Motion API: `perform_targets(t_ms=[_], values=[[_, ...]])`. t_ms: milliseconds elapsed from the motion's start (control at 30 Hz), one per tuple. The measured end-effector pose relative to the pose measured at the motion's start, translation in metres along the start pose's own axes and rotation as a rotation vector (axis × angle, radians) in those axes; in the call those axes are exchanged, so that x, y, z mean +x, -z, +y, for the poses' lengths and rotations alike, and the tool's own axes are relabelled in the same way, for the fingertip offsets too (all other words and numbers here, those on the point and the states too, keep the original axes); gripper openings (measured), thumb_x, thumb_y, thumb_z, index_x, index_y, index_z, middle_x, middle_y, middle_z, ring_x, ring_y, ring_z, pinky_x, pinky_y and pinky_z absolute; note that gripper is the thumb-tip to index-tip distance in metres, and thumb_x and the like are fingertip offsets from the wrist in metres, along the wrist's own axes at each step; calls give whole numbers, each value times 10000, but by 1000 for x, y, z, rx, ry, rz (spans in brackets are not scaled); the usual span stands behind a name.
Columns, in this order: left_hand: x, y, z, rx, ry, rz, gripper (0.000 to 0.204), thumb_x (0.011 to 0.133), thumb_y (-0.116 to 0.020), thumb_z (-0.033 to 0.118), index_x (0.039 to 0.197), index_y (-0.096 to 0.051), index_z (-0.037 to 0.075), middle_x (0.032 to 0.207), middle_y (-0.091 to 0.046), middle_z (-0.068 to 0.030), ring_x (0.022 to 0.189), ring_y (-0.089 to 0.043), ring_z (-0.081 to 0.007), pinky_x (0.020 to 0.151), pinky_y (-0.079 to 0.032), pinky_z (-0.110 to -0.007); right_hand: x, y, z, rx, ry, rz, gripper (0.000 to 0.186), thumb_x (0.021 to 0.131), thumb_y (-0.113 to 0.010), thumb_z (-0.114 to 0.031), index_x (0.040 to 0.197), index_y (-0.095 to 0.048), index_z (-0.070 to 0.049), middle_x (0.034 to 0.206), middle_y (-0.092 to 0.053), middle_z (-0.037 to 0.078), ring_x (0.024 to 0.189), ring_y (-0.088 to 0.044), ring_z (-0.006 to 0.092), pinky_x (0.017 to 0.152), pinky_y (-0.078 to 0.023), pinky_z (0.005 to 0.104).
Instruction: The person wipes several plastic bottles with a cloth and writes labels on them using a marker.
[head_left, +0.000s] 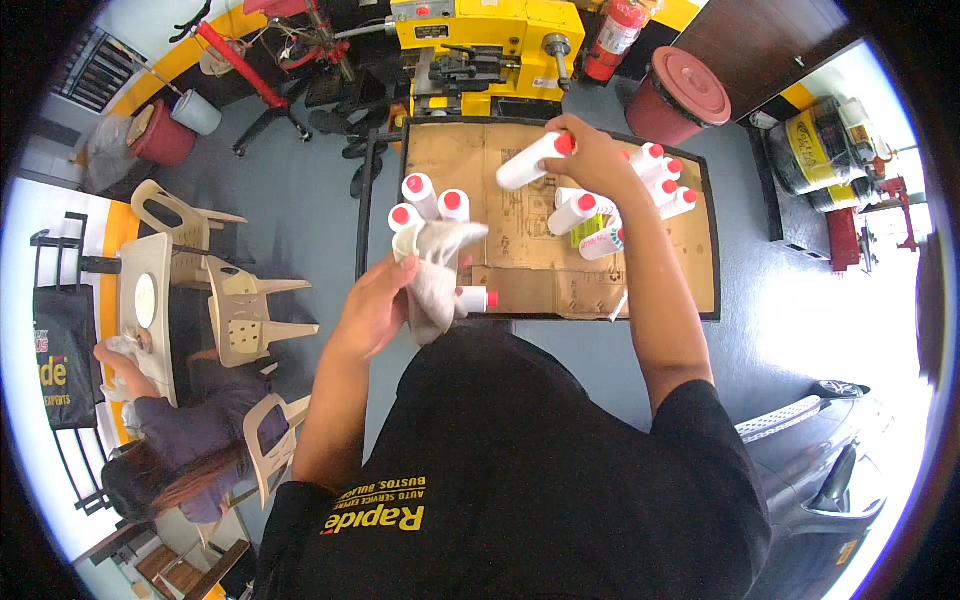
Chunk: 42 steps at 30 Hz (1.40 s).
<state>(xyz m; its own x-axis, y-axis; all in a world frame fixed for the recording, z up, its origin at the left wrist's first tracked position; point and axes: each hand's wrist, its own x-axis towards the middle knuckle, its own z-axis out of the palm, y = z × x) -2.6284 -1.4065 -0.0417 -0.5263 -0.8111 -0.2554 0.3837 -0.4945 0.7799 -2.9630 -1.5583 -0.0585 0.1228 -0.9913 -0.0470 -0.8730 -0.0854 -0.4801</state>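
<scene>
My right hand (590, 158) is closed around a white bottle (522, 169) near its red cap, tilting it over the far middle of the cardboard-topped table (530, 255). In my left hand (372, 312), at the table's near left, a greyish-white rag (434, 275) hangs bunched between the fingers. Just beyond the rag stand three white bottles (421, 196) with red caps. Another red-capped bottle (474, 299) shows partly beside the rag, the rest of it hidden. Several similar bottles (668, 187) are grouped at the right, partly behind my right forearm.
A yellow machine (490, 50) stands past the table's far edge. A lidded red bin (680, 95) and a fire extinguisher (614, 40) are at far right. Plastic chairs (245, 310) stand left, where another person (190, 440) sits. A dark vehicle (815, 480) is at near right.
</scene>
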Motion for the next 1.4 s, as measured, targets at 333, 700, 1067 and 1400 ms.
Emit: perform_targets(t_ms=[333,700,1067,1400], values=[[114,-136,-11,734,-608,-134,567,1084,-410,389,1479,-380,-15,1435,-497,-221,1349,-483,-326,1114,-364,-399,-113,16,-72,1214,15,532,416,958,-671,-275,1274,-543,-36,1193,-616,105,1100,-577,182,967,-463,320],[116,-170,-65,782,-560,-101,509,1089,-394,408,1344,-519,-15,1145,-664,-183,1060,-658,-304,909,-488,-381,-155,32,-28,1013,-105,779,279,926,-677,-208,1103,-595,-9,1029,-607,110,967,-578,190,886,-462,327],[109,-117,-51,825,32,-60,695,1029,-396,636,1195,-621,0,961,-681,-93,905,-637,-140,821,-480,-261,-151,74,-7,1891,210,414,424,933,-573,-442,1134,-559,-69,1022,-547,68,907,-540,171,795,-479,341],[107,-161,-51,530,-6,-198,555,883,-779,319,1282,-569,-6,1116,-668,-61,1001,-654,-171,891,-527,-343,-138,40,-21,1219,81,452,381,1040,-543,-363,1222,-556,-29,1049,-605,48,981,-547,122,899,-447,269]])
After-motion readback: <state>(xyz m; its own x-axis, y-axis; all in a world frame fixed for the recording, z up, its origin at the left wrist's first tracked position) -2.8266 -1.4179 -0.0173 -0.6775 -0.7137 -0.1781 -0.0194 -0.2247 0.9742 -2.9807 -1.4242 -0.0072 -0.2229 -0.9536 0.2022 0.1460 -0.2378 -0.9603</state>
